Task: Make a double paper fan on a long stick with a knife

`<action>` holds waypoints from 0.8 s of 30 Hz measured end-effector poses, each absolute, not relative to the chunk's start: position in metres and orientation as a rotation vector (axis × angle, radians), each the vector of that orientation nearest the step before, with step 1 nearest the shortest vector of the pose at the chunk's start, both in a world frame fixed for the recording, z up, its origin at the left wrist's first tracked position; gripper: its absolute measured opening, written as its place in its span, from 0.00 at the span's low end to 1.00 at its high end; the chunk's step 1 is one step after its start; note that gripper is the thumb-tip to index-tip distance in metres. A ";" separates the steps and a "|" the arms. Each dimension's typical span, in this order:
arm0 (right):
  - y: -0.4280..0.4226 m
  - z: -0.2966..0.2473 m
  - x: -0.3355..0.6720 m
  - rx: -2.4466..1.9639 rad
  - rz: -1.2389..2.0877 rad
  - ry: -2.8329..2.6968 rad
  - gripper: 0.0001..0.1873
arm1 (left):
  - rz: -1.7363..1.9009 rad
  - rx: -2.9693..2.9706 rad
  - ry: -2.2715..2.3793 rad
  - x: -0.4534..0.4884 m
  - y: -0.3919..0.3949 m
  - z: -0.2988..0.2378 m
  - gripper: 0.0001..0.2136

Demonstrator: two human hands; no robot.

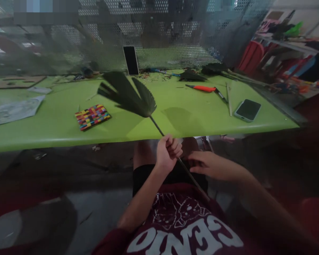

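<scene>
A mat (pixel 93 117) is lying near the table's (pixel 55 131) front edge. The leaf (pixel 134 99) is crossing that edge toward eleven o'clock, the left hand (pixel 169 151) gripping its stem (pixel 156 125). The right hand (pixel 211 164) is curling loosely beside it, apparently holding nothing. Green tabletop is showing up to the phone (pixel 248 110), at two o'clock.

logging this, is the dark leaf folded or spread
Spread: the dark leaf fans out wide from its stalk, gripped in the left hand, with an open gap between its segments.
</scene>
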State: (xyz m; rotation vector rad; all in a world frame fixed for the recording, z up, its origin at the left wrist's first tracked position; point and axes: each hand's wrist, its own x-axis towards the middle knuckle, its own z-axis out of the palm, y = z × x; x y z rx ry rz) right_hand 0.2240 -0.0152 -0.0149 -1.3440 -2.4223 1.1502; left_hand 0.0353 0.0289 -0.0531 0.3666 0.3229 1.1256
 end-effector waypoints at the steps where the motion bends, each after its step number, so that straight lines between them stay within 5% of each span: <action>1: -0.014 -0.020 0.216 -1.307 1.135 -2.424 0.19 | 1.146 0.336 0.346 0.035 0.029 -0.052 0.21; 16: 0.009 -0.026 0.203 -1.110 0.891 -2.596 0.18 | 1.380 0.396 0.474 0.016 0.051 -0.027 0.21; 24: 0.004 -0.026 0.241 -1.482 0.925 -2.234 0.19 | 1.498 0.368 0.475 -0.006 0.060 -0.025 0.21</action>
